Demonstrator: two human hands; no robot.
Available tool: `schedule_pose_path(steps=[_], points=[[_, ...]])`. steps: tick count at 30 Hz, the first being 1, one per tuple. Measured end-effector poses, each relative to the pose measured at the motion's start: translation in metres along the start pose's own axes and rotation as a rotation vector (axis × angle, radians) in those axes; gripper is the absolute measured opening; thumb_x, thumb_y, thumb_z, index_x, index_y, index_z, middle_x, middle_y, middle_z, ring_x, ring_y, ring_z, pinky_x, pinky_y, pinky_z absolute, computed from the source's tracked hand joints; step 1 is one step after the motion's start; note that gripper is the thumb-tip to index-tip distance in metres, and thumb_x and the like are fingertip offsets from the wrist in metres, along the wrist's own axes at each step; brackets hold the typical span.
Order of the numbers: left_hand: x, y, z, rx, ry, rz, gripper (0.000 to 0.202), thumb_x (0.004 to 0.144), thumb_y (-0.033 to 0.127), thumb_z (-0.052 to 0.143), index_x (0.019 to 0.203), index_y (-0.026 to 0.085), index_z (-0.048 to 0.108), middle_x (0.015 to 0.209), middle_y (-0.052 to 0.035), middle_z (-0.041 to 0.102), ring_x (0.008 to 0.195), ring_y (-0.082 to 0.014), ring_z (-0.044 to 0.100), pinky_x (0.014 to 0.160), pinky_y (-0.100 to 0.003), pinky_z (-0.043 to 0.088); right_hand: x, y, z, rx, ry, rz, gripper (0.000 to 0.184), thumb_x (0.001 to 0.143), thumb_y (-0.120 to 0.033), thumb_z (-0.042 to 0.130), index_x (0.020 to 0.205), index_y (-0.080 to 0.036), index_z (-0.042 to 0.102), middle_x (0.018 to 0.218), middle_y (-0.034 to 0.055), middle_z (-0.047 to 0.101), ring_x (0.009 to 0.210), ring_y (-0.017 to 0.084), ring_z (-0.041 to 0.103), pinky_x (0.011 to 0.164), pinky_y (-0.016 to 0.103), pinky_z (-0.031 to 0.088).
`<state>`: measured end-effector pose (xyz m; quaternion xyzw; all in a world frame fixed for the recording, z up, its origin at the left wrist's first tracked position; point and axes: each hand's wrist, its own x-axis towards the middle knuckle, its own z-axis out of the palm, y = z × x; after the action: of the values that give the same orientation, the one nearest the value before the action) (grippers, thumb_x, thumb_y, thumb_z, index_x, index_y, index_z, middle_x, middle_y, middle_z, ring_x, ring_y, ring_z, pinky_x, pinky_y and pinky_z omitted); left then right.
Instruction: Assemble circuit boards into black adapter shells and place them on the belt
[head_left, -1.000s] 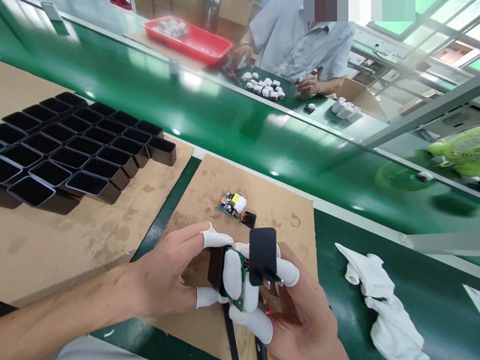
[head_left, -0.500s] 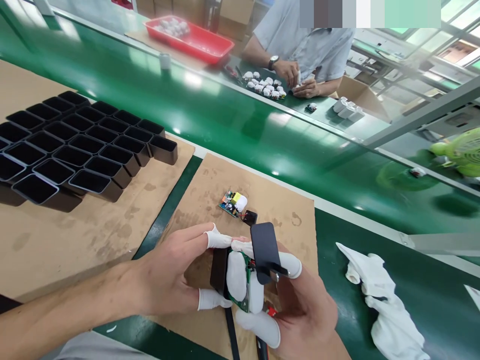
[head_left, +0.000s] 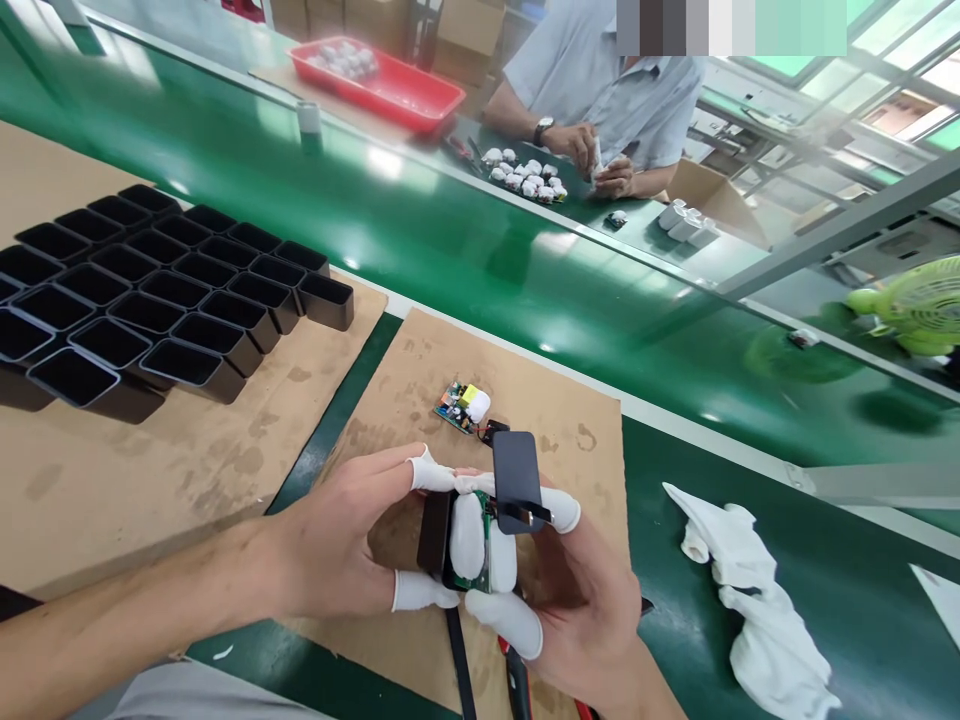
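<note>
As my left hand [head_left: 341,535] gripped the black case [head_left: 433,535] above cardboard [head_left: 566,400], my right hand [head_left: 581,600] pinched the padded circuit board [head_left: 468,538] at its mouth; it looked light, fragile, safest by the edges!

Beyond the hands [head_left: 322,545] [head_left: 589,605], bare cardboard [head_left: 405,385] gives passage between the loose circuit board [head_left: 459,402] and the black cases [head_left: 191,365].

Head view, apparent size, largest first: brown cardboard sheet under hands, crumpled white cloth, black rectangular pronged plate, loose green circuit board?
1. Brown cardboard sheet
2. Crumpled white cloth
3. Black plate and loose circuit board: unsure; plate looks larger but is nearer.
</note>
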<state>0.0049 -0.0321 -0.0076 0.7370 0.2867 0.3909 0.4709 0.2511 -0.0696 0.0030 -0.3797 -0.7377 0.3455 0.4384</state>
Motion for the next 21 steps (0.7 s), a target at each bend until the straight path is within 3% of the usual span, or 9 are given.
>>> schedule_pose_path(steps=[4, 6, 8, 10, 13, 16, 21], points=[[0.0, 0.0, 0.0, 0.024, -0.004, -0.023, 0.063, 0.081, 0.029, 0.1, 0.137, 0.023, 0.072, 0.11, -0.0026, 0.079, 0.097, -0.0235, 0.081, 0.086, -0.034, 0.066, -0.003, -0.004, 0.0, 0.044, 0.017, 0.038, 0.071, 0.094, -0.036, 0.095, 0.157, -0.028, 0.064, 0.135, 0.0164, 0.083, 0.12, 0.038, 0.083, 0.102, 0.05, 0.073], [0.0, -0.002, 0.0, 0.066, -0.01, -0.039, 0.055, 0.083, 0.028, 0.098, 0.132, 0.022, 0.073, 0.109, -0.0037, 0.078, 0.097, -0.0245, 0.081, 0.084, -0.035, 0.066, -0.002, -0.011, -0.005, 0.066, 0.139, 0.027, 0.062, 0.098, -0.035, 0.09, 0.156, -0.029, 0.067, 0.133, 0.0163, 0.084, 0.117, 0.038, 0.085, 0.097, 0.051, 0.075], [-0.001, -0.003, 0.0, 0.093, -0.004, -0.036, 0.047, 0.086, 0.027, 0.094, 0.128, 0.022, 0.072, 0.109, -0.0046, 0.078, 0.097, -0.0251, 0.081, 0.083, -0.035, 0.067, 0.0, -0.019, -0.013, 0.068, 0.332, 0.03, 0.052, 0.1, -0.044, 0.086, 0.148, -0.028, 0.074, 0.127, 0.0177, 0.085, 0.111, 0.042, 0.087, 0.088, 0.054, 0.078], [0.0, -0.004, 0.001, 0.074, 0.027, -0.004, 0.049, 0.088, 0.029, 0.094, 0.13, 0.022, 0.071, 0.11, -0.005, 0.079, 0.096, -0.0254, 0.081, 0.083, -0.036, 0.068, 0.003, -0.024, -0.02, 0.075, 0.409, 0.053, 0.053, 0.096, -0.055, 0.087, 0.141, -0.027, 0.08, 0.12, 0.0195, 0.087, 0.103, 0.046, 0.089, 0.082, 0.057, 0.078], [0.0, -0.004, 0.003, 0.006, 0.072, 0.064, 0.056, 0.087, 0.031, 0.097, 0.136, 0.025, 0.069, 0.112, -0.006, 0.08, 0.096, -0.0265, 0.081, 0.085, -0.038, 0.069, 0.006, -0.025, -0.018, 0.169, 0.262, 0.085, 0.055, 0.092, -0.054, 0.091, 0.14, -0.029, 0.08, 0.119, 0.0178, 0.088, 0.098, 0.044, 0.089, 0.084, 0.056, 0.078], [-0.002, -0.004, 0.003, -0.018, 0.08, 0.105, 0.063, 0.086, 0.027, 0.098, 0.142, 0.03, 0.067, 0.115, -0.0073, 0.079, 0.098, -0.0278, 0.081, 0.085, -0.04, 0.069, 0.004, -0.022, -0.008, 0.263, 0.12, 0.145, 0.054, 0.097, -0.047, 0.089, 0.146, -0.03, 0.075, 0.13, 0.0167, 0.085, 0.11, 0.042, 0.087, 0.093, 0.053, 0.076], [-0.004, -0.002, 0.0, 0.021, 0.087, 0.19, 0.065, 0.09, 0.018, 0.092, 0.148, 0.029, 0.064, 0.116, -0.0083, 0.076, 0.103, -0.0262, 0.078, 0.087, -0.036, 0.066, -0.003, -0.02, -0.002, 0.219, 0.139, 0.102, 0.07, 0.093, -0.039, 0.095, 0.156, -0.028, 0.068, 0.13, 0.0159, 0.085, 0.104, 0.04, 0.087, 0.093, 0.053, 0.076]])
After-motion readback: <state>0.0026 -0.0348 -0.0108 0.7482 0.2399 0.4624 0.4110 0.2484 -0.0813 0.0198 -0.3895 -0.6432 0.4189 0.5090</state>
